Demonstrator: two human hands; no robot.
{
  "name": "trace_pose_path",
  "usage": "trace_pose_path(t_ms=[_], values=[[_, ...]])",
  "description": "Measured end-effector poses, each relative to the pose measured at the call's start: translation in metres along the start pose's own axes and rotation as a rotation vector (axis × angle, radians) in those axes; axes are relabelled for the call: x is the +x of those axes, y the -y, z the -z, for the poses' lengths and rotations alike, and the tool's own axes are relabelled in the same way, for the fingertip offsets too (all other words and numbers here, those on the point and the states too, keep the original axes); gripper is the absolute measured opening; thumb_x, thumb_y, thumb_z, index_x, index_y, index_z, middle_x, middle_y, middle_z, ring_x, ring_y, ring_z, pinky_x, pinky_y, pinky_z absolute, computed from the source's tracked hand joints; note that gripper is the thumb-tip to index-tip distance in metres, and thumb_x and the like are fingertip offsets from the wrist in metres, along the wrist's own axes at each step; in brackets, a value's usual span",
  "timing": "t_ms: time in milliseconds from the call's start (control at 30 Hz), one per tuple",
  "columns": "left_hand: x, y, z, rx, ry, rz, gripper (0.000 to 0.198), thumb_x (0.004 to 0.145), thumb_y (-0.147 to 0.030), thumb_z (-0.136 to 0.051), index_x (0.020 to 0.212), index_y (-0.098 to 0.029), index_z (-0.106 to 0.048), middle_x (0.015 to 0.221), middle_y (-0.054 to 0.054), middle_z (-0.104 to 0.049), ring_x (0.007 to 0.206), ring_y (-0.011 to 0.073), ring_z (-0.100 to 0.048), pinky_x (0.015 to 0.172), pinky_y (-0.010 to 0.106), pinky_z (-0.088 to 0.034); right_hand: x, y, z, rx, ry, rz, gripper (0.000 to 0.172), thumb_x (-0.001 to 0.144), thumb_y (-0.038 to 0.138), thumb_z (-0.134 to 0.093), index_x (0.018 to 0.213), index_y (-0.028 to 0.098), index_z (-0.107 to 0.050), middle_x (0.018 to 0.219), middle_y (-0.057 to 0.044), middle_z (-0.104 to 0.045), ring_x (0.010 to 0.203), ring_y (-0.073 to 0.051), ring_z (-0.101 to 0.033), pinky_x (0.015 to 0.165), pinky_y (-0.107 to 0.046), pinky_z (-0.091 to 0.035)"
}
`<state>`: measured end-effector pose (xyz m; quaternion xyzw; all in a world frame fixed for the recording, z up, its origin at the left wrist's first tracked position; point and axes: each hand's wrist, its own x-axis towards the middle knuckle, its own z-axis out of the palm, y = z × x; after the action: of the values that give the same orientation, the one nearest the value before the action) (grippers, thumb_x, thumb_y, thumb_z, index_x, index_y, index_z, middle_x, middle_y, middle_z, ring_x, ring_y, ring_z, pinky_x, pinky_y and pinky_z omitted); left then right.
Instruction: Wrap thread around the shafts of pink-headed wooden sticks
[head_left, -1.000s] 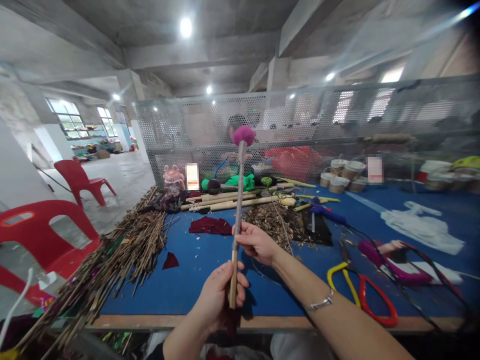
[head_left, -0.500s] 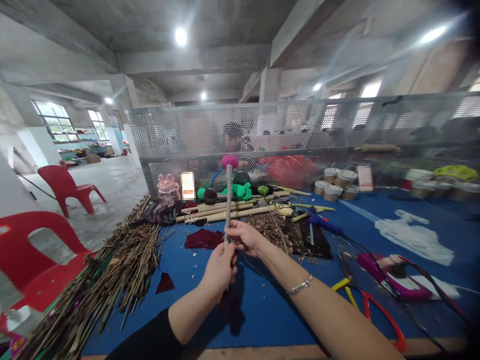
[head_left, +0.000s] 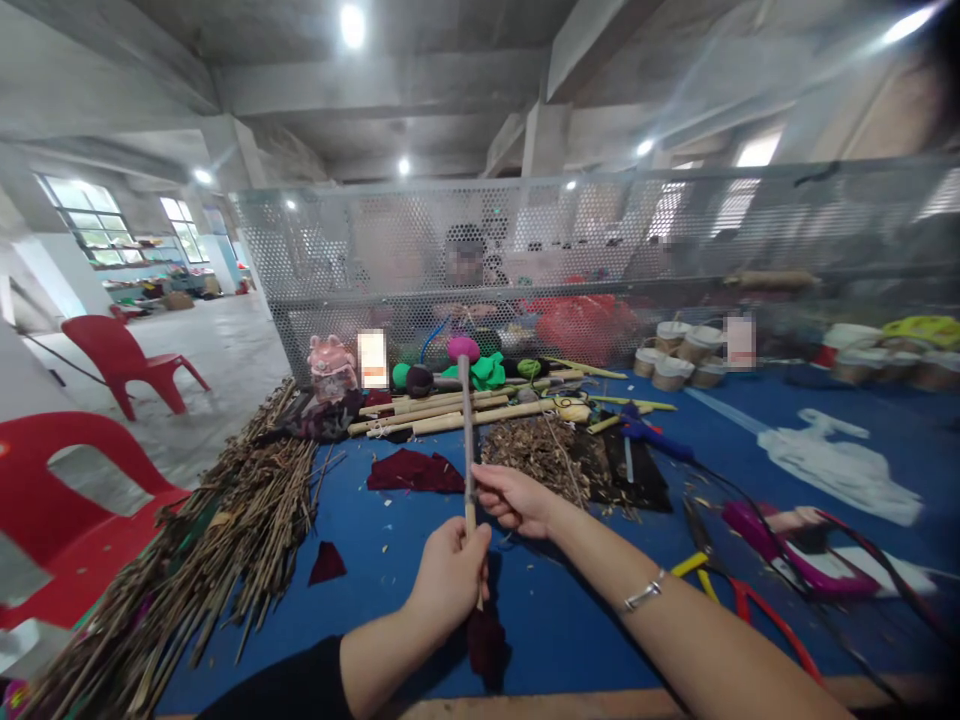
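Note:
I hold a thin stick [head_left: 466, 430] nearly upright over the blue table [head_left: 375, 570]; it has a pink fuzzy ball [head_left: 463, 348] at its top. My left hand [head_left: 450, 575] is closed round the stick's lower end, with a dark red cloth piece [head_left: 487, 640] hanging below it. My right hand [head_left: 516, 497] pinches the shaft a little higher up, fingers closed on it.
A heap of thin dry sticks [head_left: 225, 530] covers the table's left side. Maroon cloth [head_left: 414, 470], thicker bamboo rods [head_left: 465, 410], wood shavings [head_left: 540, 450], a blue glue gun [head_left: 651, 435], pliers [head_left: 720, 585] and paper cups [head_left: 675, 365] lie around. A perforated metal screen [head_left: 600, 240] stands behind, with a person beyond. Red chairs [head_left: 82, 500] stand left.
The stick has come lower and closer to the table; the pink ball now sits down by the rods at the back. Both hands keep their hold on it.

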<state>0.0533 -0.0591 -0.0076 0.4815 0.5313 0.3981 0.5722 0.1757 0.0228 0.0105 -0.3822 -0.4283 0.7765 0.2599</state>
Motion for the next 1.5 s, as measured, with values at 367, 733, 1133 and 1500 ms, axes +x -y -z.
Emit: trace_pose_path(t_ms=[367, 733, 1133, 1500], values=[[0.003, 0.010, 0.012, -0.035, 0.003, 0.016, 0.043, 0.071, -0.060, -0.047, 0.063, -0.018, -0.042, 0.038, -0.007, -0.042, 0.027, 0.0071, -0.039, 0.028, 0.016, -0.027, -0.022, -0.010, -0.014, -0.195, -0.157, 0.169, 0.015, 0.061, 0.023, -0.060, 0.069, 0.017, -0.048, 0.035, 0.013, -0.030, 0.029, -0.002, -0.017, 0.029, -0.016, -0.010], [0.003, 0.006, 0.012, -0.095, 0.002, 0.055, 0.042, 0.071, -0.059, -0.047, 0.062, -0.017, -0.043, 0.037, -0.006, -0.043, 0.026, 0.0063, -0.038, 0.028, 0.016, -0.025, -0.024, -0.017, -0.028, -0.332, -0.139, 0.431, 0.014, 0.071, 0.020, -0.055, 0.077, 0.018, -0.043, 0.048, 0.009, -0.041, 0.042, -0.004, -0.033, 0.042, -0.016, -0.026], [-0.004, -0.001, 0.015, -0.518, 0.163, 0.166, 0.039, 0.073, -0.055, -0.049, 0.079, -0.016, -0.049, 0.042, -0.007, -0.044, 0.029, 0.0062, -0.037, 0.030, 0.016, -0.025, -0.013, -0.024, -0.010, 0.067, 0.150, -0.098, 0.025, 0.073, 0.036, -0.059, 0.069, 0.014, -0.047, 0.047, 0.010, -0.033, 0.034, 0.000, -0.008, 0.029, -0.014, -0.003], [-0.009, -0.005, 0.014, -0.759, 0.185, 0.384, 0.032, 0.079, -0.051, -0.044, 0.073, -0.019, -0.042, 0.038, -0.011, -0.023, 0.028, 0.0030, -0.019, 0.034, 0.016, -0.016, -0.008, -0.035, -0.011, 0.095, 0.141, -0.144, 0.020, 0.077, 0.032, -0.056, 0.071, 0.016, -0.046, 0.044, 0.011, -0.025, 0.033, -0.001, -0.008, 0.029, -0.012, -0.005]])
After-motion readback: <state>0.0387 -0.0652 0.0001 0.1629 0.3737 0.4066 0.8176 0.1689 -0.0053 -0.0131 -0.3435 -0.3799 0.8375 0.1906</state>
